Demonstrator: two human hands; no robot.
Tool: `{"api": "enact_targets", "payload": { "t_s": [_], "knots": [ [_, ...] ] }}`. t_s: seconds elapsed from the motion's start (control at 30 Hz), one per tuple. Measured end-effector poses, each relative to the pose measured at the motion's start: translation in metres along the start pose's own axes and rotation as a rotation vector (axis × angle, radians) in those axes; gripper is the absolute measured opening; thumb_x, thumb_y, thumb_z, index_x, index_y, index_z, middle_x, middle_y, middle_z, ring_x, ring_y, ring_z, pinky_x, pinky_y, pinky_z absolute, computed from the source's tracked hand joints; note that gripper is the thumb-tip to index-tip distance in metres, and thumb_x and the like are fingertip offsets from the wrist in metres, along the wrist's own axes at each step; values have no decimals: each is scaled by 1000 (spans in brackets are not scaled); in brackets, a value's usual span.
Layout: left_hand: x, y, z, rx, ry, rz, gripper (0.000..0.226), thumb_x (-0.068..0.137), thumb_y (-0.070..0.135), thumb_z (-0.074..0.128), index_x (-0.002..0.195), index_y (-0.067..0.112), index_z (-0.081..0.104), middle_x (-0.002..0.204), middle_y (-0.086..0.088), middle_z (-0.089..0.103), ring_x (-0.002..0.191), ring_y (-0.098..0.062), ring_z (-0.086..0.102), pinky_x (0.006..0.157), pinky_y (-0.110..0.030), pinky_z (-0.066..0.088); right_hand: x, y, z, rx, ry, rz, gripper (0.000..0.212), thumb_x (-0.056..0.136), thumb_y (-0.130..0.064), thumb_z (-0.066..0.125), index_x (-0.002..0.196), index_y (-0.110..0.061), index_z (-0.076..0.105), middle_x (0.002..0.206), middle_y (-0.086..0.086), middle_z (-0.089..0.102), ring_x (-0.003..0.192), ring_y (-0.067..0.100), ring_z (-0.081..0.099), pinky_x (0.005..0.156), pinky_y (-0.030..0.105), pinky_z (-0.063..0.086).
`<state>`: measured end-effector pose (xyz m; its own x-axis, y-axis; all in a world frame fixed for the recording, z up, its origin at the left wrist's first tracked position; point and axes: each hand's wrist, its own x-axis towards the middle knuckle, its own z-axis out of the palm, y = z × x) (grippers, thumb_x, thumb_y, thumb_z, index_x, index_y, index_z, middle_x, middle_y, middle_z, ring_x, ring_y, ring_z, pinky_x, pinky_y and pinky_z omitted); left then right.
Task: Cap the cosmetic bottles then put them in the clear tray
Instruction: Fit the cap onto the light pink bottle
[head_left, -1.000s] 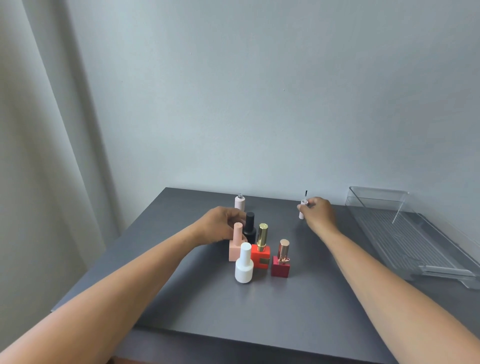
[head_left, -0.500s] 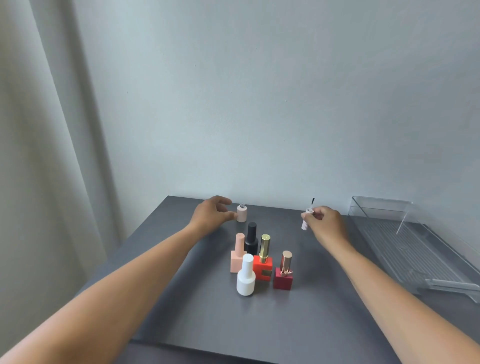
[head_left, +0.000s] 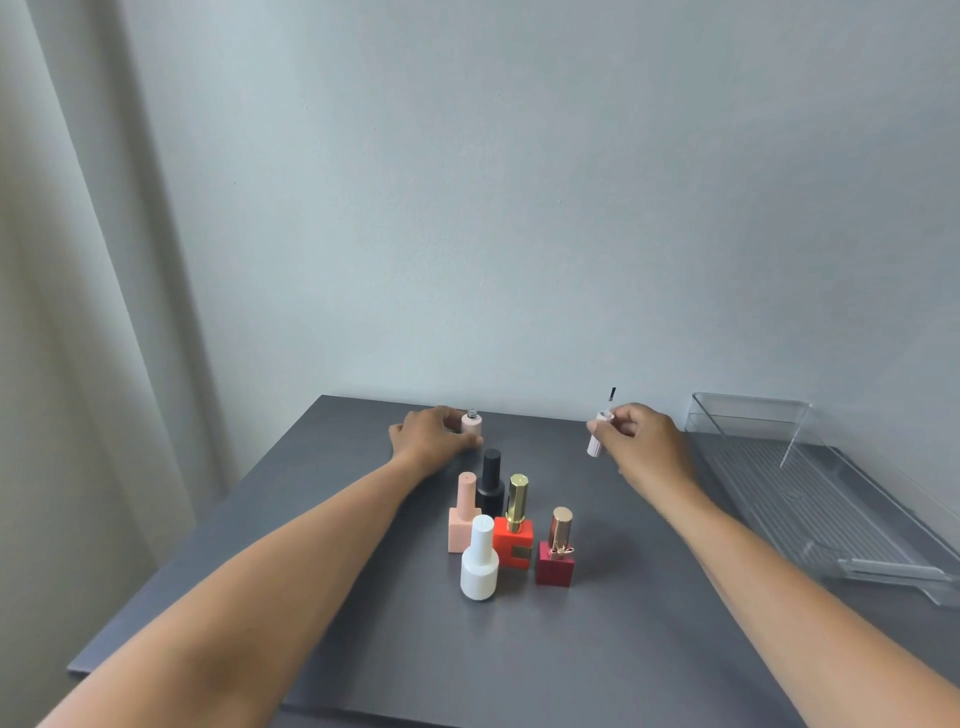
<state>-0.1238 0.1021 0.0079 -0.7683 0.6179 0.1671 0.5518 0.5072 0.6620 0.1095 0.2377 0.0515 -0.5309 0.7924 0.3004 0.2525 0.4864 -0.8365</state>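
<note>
left grip (head_left: 428, 439) curled round uncapped bottle (head_left: 471, 426) | right grip (head_left: 641, 441) pinching brush cap (head_left: 596, 444)

No text, label, brand, number or sign can be read. The capped bottles (head_left: 514, 540) at the middle of the table (head_left: 623, 649) show plain coloured faces. So does the open bottle (head_left: 471, 426) at 11 o'clock from them. The clear tray (head_left: 753, 415) at 3 o'clock bears no legible mark.
</note>
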Motion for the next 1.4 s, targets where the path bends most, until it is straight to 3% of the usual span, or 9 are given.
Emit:
{"api": "enact_targets", "payload": {
  "t_s": [0.13, 0.3, 0.43, 0.57, 0.67, 0.77, 1.07, 1.2, 1.4],
  "knots": [
    [-6, 2, -5, -72, -7, -21, 30, 72, 52, 71, 97, 35, 67, 97, 18, 69, 101, -10, 59, 84, -32, 24, -2, -4, 1, 38, -4, 8, 11, 83, -33, 66, 78, -24, 64, 72, -10, 74, 77, 24, 72, 67, 48, 58],
    [-19, 5, -24, -324, -14, -32, 33, 68, 43, 79, 93, 27, 65, 94, 12, 71, 98, -15, 65, 96, -37, 45, -9, -17, 2, 115, -15, -28, 7, 87, -30, 65, 81, -29, 61, 79, -3, 74, 70, 18, 72, 43, 27, 50],
    [-40, 21, -49, -505, -10, 59, 27, 73, 29, 82, 95, 22, 66, 89, 7, 70, 83, -12, 65, 74, -26, 50, -17, -30, -3, 155, -26, -55, 2, 90, -34, 61, 89, -33, 63, 81, -4, 69, 59, 12, 70, 38, 22, 42],
    [-62, 38, -70, -594, -23, 132, 26, 75, 25, 82, 98, 24, 70, 92, 4, 71, 77, -8, 65, 69, -26, 53, -22, -46, -7, 165, -58, -118, 20, 94, -19, 58, 110, -29, 65, 86, -11, 63, 69, 13, 63, 53, 26, 47],
    [-78, 48, -80, -622, -46, 172, 25, 75, 20, 83, 97, 25, 72, 91, 4, 71, 71, -1, 66, 65, -21, 56, -30, -64, -10, 181, -79, -201, 30, 91, -13, 61, 99, -41, 66, 89, -10, 66, 79, 16, 63, 68, 31, 49],
    [-89, 56, -83, -635, -38, 200, 26, 74, 17, 84, 96, 25, 73, 87, 6, 71, 68, -2, 66, 66, -23, 59, -38, -78, -12, 201, -88, -258, 27, 87, -11, 67, 92, -37, 71, 88, -8, 71, 81, 15, 63, 72, 33, 50],
    [-109, 71, -91, -631, 2, 212, 25, 72, 16, 85, 91, 28, 74, 85, 9, 71, 61, -6, 66, 60, -21, 55, -54, -86, -23, -1, -24, -339, 21, 88, -11, 65, 103, -24, 73, 100, -12, 71, 88, 6, 60, 67, 1, 36],
    [-116, 77, -93, -611, 5, 224, 26, 72, 17, 85, 93, 26, 73, 87, 9, 71, 59, -5, 66, 58, -17, 53, -60, -86, -29, -77, -4, -390, 21, 88, -8, 64, 101, -21, 73, 98, -8, 70, 85, 7, 58, 69, 2, 35],
    [-122, 84, -96, -556, 13, 255, 27, 74, 16, 84, 94, 30, 73, 89, 6, 73, 66, -8, 67, 62, -22, 57, -65, -89, -35, -172, 7, -460, 20, 88, -6, 63, 102, -19, 72, 97, -3, 69, 92, 17, 59, 80, 26, 43]
  ]
}}
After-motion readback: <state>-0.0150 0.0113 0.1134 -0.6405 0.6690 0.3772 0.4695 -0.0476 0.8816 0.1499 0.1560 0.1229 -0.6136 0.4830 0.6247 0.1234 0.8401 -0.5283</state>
